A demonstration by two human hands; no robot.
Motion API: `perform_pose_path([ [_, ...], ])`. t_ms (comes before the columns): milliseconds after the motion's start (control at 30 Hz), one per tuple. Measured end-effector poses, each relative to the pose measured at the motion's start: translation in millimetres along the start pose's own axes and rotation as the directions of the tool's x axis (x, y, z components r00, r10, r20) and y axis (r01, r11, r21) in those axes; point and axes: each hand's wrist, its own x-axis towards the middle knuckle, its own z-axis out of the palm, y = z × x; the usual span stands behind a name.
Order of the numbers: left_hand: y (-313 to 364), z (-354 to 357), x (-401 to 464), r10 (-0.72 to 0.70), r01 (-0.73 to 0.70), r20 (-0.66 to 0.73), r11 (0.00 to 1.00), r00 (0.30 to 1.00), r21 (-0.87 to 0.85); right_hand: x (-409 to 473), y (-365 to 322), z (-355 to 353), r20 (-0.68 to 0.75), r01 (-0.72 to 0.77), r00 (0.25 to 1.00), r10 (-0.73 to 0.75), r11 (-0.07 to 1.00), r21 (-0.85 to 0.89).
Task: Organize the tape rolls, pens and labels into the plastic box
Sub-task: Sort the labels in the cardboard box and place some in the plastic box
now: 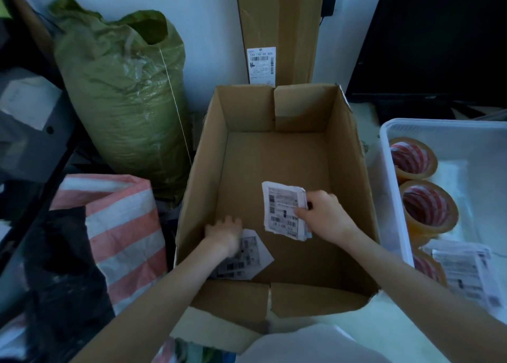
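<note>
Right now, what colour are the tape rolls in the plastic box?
Tan tape rolls with red-and-white striped cores, seen in the head view.

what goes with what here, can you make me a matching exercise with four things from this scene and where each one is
Things:
1. stack of labels
2. loose label sheet
3. tape rolls
4. green sack

Places:
A. inside the white plastic box
B. on the cardboard box floor, under the left hand
C. standing left of the cardboard box
D. in the grip of the right hand

Pairs: 1-D, 2-B, 3-A, 4-C
</note>
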Motion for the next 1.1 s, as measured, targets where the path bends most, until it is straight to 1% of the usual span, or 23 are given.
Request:
perform_pose_path([
  [67,5.7,9.3,0.7,-0.018,0.015,0.019,0.99,1.0,0.141,-5.9,-0.1,-0.8,0.004,-0.008,1.0,0.008,1.0,0.007],
  [133,12.9,17.7,3.1,0.017,-0.015,-0.004,0.979,1.0,0.202,-9.7,1.2,-1.4,0.0,-0.018,1.0,0.018,1.0,0.018],
  [233,16.3,22.3,4.4,0.081,-0.062,-0.066,0.967,0.995,0.249,-14.0,4.0,-2.3,-0.01,-0.039,0.999,0.04,0.998,0.054],
  [400,10.1,17.4,2.4,0.122,-0.111,-0.032,0.963,0.992,0.247,-18.7,12.0,-5.5,-0.006,-0.093,0.996,0.094,0.988,0.123],
  [467,9.9,12.0,-0.6,0.119,-0.112,-0.037,0.982,0.992,0.153,-19.2,14.4,-7.3,-0.008,-0.105,0.994,0.107,0.984,0.144],
  [500,10.0,7.5,-3.1,0.104,-0.101,-0.053,0.993,0.993,0.056,-19.4,15.2,-7.7,-0.011,-0.108,0.994,0.11,0.983,0.15],
  [533,10.0,2.1,-5.0,0.083,-0.09,-0.087,0.993,0.993,-0.077,-19.8,16.0,-8.4,-0.019,-0.108,0.994,0.112,0.982,0.155],
  [567,8.3,-3.1,-6.1,0.057,-0.09,-0.139,0.967,0.989,-0.239,-19.7,16.3,-8.3,-0.027,-0.105,0.994,0.111,0.982,0.158],
  [600,6.9,-8.7,-8.2,0.027,-0.114,-0.211,0.905,0.977,-0.409,-19.9,17.0,-8.6,-0.036,-0.101,0.993,0.108,0.982,0.16],
  [633,5.9,-14.7,-11.8,-0.014,-0.162,-0.301,0.819,0.953,-0.551,-20.0,17.6,-8.6,-0.043,-0.098,0.993,0.106,0.982,0.162],
  [700,6.2,-26.3,-24.0,-0.131,-0.277,-0.464,0.65,0.876,-0.708,-20.4,18.4,-7.4,-0.049,-0.092,0.994,0.101,0.983,0.161],
  [733,7.7,-31.0,-29.7,-0.189,-0.322,-0.498,0.562,0.846,-0.762,-20.2,18.7,-6.7,-0.05,-0.089,0.994,0.099,0.982,0.167],
  [767,10.3,-33.7,-35.0,-0.233,-0.354,-0.497,0.464,0.836,-0.812,-20.4,19.0,-6.1,-0.051,-0.088,0.994,0.099,0.98,0.178],
  [833,17.9,-34.3,-42.1,-0.27,-0.381,-0.457,0.29,0.848,-0.878,-20.5,19.0,-5.8,-0.056,-0.089,0.993,0.104,0.972,0.218],
  [900,27.7,-31.3,-47.5,-0.298,-0.397,-0.438,0.188,0.848,-0.898,-20.5,19.7,-6.5,-0.08,-0.088,0.99,0.116,0.953,0.29],
  [1000,38.8,-24.5,-50.4,-0.42,-0.445,-0.42,0.043,0.804,-0.894,-20.2,21.1,-9.1,-0.119,-0.106,0.98,0.161,0.922,0.373],
  [1033,40.8,-23.2,-50.6,-0.446,-0.451,-0.41,0.015,0.796,-0.892,-20.1,21.1,-9.7,-0.116,-0.117,0.977,0.176,0.911,0.394],
  [1067,42.6,-21.3,-49.9,-0.448,-0.452,-0.408,0.009,0.795,-0.892,-20.5,20.8,-10.2,-0.105,-0.122,0.978,0.182,0.901,0.417],
  [1100,44.8,-19.4,-49.1,-0.434,-0.451,-0.42,0.034,0.797,-0.892,-21.2,20.1,-10.8,-0.088,-0.12,0.98,0.176,0.89,0.44],
])
